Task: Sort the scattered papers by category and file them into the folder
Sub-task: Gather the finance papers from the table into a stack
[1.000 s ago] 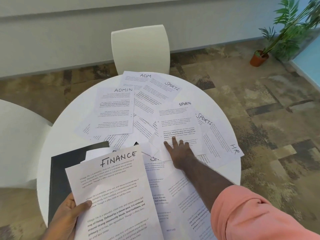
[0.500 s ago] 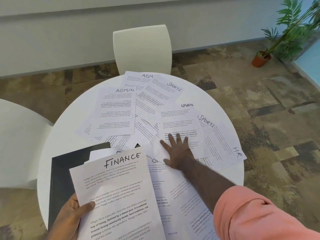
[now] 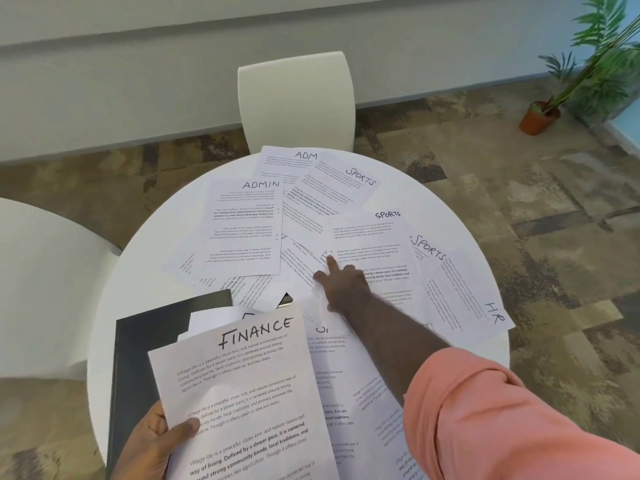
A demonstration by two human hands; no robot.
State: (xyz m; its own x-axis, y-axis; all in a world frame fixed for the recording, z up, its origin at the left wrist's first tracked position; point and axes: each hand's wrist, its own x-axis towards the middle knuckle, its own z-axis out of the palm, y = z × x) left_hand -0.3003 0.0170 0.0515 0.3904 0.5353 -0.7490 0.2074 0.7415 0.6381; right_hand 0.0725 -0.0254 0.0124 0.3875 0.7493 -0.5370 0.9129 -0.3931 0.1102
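Observation:
Printed sheets with handwritten headings lie scattered on a round white table [image 3: 138,271]: ADMIN [image 3: 242,230], ADM [image 3: 277,161], several SPORTS sheets [image 3: 370,244] and one HR sheet [image 3: 464,299]. My left hand [image 3: 152,441] holds a FINANCE sheet [image 3: 242,393] near the table's front edge, thumb on top. Under that sheet lies a black folder [image 3: 138,355] with white pages poking out. My right hand [image 3: 341,282] reaches over the pile to the lower-left corner of the middle SPORTS sheet. Its index finger is straight, the other fingers curl, and the paper edge buckles beside the thumb.
A white chair [image 3: 298,102] stands behind the table and another [image 3: 45,289] at the left. More sheets [image 3: 363,410] lie under my right forearm. A potted plant [image 3: 540,116] stands on the patterned carpet at the far right.
My right hand went from flat with spread fingers on the SPORTS sheet to curled with the index out. It shifted slightly left, and the paper's corner has buckled. The left hand keeps holding the FINANCE sheet.

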